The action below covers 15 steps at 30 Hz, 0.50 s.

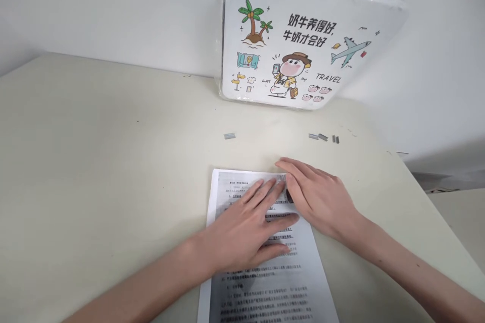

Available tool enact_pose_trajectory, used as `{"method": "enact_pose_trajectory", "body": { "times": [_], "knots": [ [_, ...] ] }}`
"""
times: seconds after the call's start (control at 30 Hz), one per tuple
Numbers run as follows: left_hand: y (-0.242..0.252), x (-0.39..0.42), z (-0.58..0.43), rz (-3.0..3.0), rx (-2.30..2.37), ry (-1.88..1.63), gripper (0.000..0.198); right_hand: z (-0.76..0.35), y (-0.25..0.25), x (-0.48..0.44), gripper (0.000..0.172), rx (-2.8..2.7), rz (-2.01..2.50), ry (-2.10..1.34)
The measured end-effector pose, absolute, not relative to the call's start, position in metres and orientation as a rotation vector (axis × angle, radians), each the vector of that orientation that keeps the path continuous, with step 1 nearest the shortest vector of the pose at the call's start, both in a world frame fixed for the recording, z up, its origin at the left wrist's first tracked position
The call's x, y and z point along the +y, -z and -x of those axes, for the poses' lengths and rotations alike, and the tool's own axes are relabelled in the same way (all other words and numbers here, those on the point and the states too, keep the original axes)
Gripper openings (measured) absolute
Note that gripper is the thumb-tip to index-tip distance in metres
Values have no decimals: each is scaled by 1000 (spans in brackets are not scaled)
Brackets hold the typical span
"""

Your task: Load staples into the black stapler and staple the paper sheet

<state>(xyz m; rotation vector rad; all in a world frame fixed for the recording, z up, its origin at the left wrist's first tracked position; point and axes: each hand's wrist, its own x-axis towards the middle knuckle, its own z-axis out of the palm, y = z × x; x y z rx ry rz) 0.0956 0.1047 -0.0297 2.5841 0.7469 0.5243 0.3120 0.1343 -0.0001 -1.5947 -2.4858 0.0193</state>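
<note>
A printed sheet of paper [265,282] with black text lies on the pale table [94,161] in front of me. My left hand [246,229] rests flat on the upper part of the sheet, fingers spread. My right hand [316,197] lies flat over the sheet's top right corner, fingers pointing left and touching the left hand's fingertips. A small dark thing shows under the right hand, too hidden to identify.
A white box [303,40] with cartoon travel pictures leans against the wall at the back. Small strips of staples lie on the table: one [229,136] to the left, others [322,137] to the right. The table's right edge [435,202] is close.
</note>
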Motion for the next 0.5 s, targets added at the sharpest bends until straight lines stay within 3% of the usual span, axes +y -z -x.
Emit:
{"method": "enact_pose_trajectory", "body": {
  "times": [0.5],
  "knots": [
    [22,108,-93,-2597,732,-487,46,-302,12,133,38,-2437,1525,67]
  ]
}}
